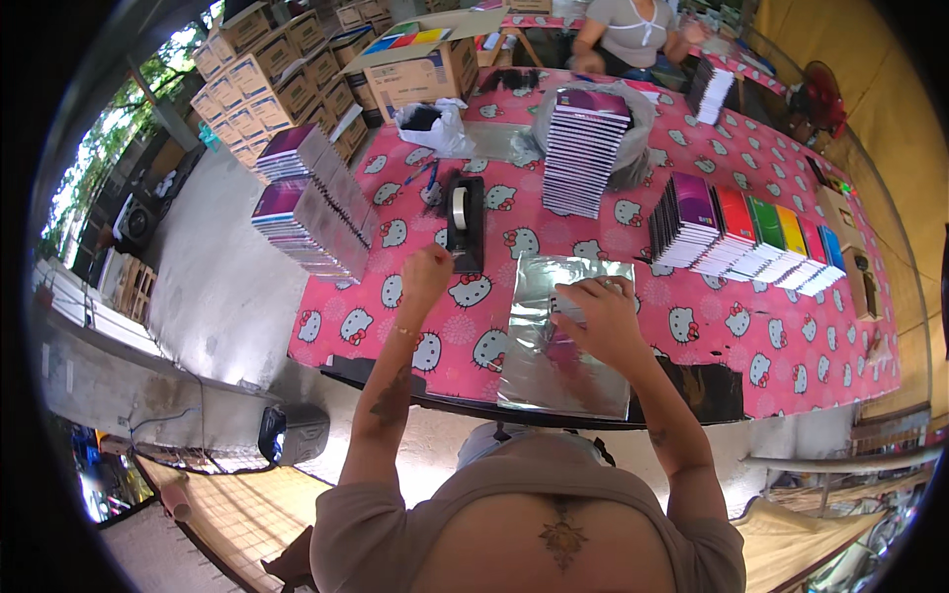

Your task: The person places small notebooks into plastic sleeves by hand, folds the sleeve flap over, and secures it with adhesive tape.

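Note:
My left hand (427, 272) is closed at the near end of a black tape dispenser (465, 222), pinching at the tape there. My right hand (598, 316) presses down on a bundle wrapped in shiny clear plastic film (554, 371) that lies at the table's near edge. A purple cover shows under the film by my fingers. The table wears a pink cloth with white cat faces (712, 336).
A tall stack of notebooks (583, 148) in plastic stands mid-table. A fanned row of coloured notebooks (751, 237) is at the right. More stacks (316, 212) sit at the left edge, cardboard boxes (287, 69) behind. Another person (633, 30) sits at the far side.

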`<move>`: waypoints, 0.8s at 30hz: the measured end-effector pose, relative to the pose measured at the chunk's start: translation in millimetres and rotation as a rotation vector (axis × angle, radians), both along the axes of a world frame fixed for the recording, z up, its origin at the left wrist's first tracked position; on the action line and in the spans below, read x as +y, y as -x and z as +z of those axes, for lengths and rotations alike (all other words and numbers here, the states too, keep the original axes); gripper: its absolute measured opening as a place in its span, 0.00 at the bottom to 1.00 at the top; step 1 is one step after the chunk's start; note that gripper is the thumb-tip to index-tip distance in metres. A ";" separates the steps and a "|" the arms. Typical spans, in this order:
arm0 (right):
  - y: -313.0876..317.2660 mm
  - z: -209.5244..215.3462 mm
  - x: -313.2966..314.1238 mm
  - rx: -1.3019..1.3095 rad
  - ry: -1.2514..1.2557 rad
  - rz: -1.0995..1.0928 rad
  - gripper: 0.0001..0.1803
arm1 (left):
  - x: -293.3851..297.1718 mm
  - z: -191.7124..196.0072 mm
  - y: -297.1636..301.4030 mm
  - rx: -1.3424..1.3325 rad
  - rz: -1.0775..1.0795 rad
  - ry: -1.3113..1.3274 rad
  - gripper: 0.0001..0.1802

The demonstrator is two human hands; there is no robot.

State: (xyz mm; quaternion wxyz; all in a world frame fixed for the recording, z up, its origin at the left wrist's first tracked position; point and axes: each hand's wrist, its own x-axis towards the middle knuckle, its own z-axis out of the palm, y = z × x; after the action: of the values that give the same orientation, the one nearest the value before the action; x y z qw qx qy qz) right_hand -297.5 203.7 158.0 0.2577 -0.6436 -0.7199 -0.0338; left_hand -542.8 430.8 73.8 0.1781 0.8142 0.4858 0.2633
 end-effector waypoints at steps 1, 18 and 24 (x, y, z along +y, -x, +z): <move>2.5 0.1 0.6 0.003 -0.006 -0.005 0.21 | -8.1 10.1 0.2 -0.064 -0.108 0.049 0.07; -81.3 -45.0 -16.6 0.492 0.130 -0.039 0.32 | -69.3 56.0 -91.1 -0.327 -0.807 -0.079 0.10; -67.8 -82.7 -9.7 0.354 0.087 0.377 0.34 | -75.2 38.1 -128.0 -0.239 -0.867 -0.296 0.14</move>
State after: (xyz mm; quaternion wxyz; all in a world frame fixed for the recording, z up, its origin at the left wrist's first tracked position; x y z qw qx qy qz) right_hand -229.7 194.1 75.2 0.3534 -0.5045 -0.7715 0.1592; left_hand -414.8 355.6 111.9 0.2082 0.9225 0.0345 0.3232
